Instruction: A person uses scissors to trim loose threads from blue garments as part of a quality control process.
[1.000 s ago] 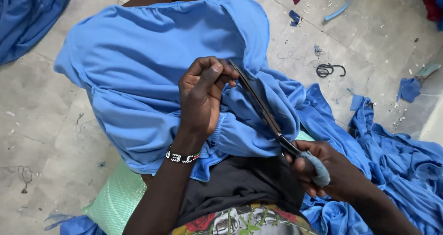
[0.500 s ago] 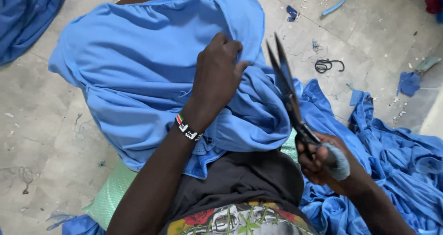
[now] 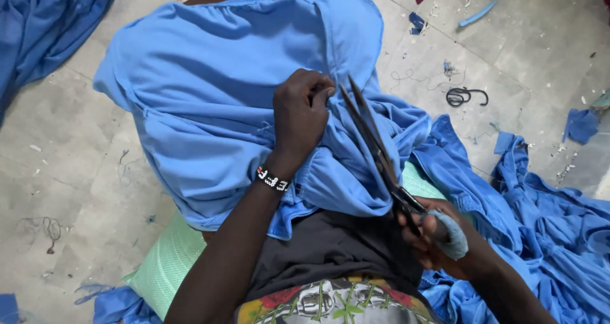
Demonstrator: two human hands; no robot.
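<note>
A light blue garment (image 3: 210, 108) lies spread over my lap and knees. My left hand (image 3: 302, 111) pinches a fold of it near the middle, a beaded band on the wrist. My right hand (image 3: 432, 235), one finger wrapped in pale cloth, holds long dark scissors (image 3: 375, 149) by the handles. The blades are slightly parted and point up toward the fold, just right of my left fingers.
Darker blue cloth is heaped at the right (image 3: 546, 235) and upper left (image 3: 44, 25). A green woven cushion (image 3: 168, 267) lies under me. Fabric scraps (image 3: 578, 124) and a black thread loop (image 3: 464, 96) litter the grey tiled floor.
My left hand shifted its pinch on the garment's fold. The scissors swung from lying across the fabric to upright, then back in toward my left hand.
</note>
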